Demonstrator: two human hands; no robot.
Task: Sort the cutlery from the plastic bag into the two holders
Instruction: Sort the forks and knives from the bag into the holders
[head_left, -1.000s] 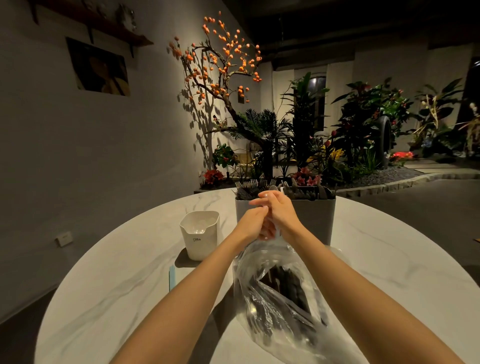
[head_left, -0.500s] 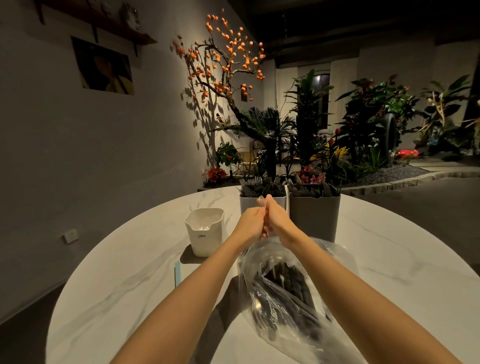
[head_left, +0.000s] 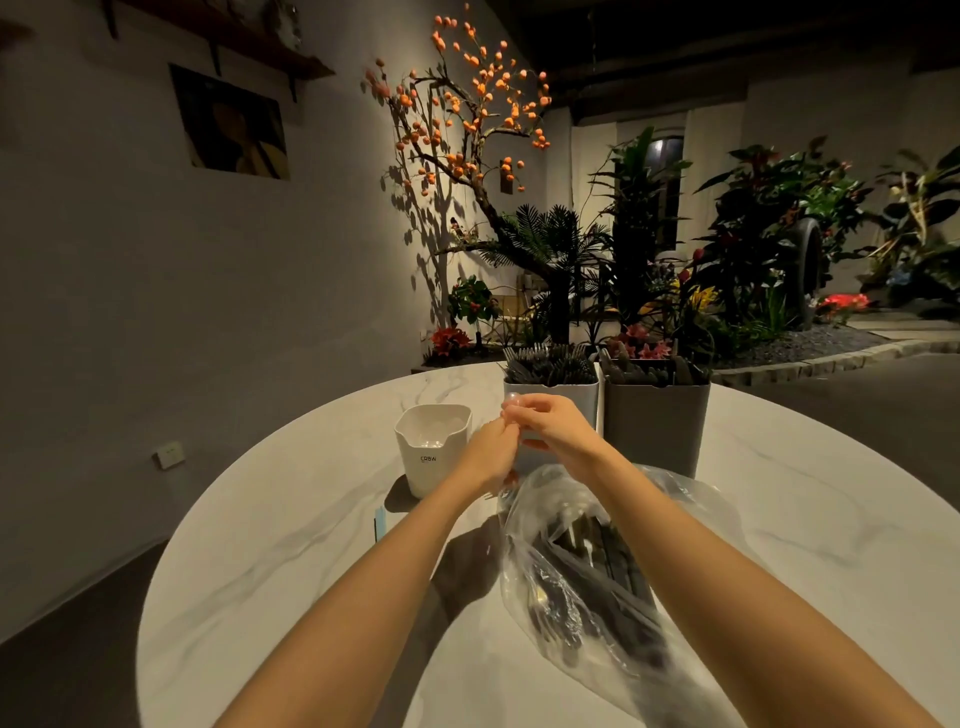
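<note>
Both holders (head_left: 655, 421) full; plastic bag (head_left: 582, 566) holds cutlery (head_left: 597, 571).

white cup (head_left: 434, 449), marble table (head_left: 291, 545), plants (head_left: 753, 249)

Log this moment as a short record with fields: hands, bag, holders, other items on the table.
left hand: grips the gathered neck of the plastic bag
right hand: fingers pinch the bag's top, above the left hand
bag: clear, on the round table, dark cutlery inside, top not yet open
light holder: behind the hands, holds forks
grey holder: right of it, holds dark cutlery
white container: left of the hands
</note>
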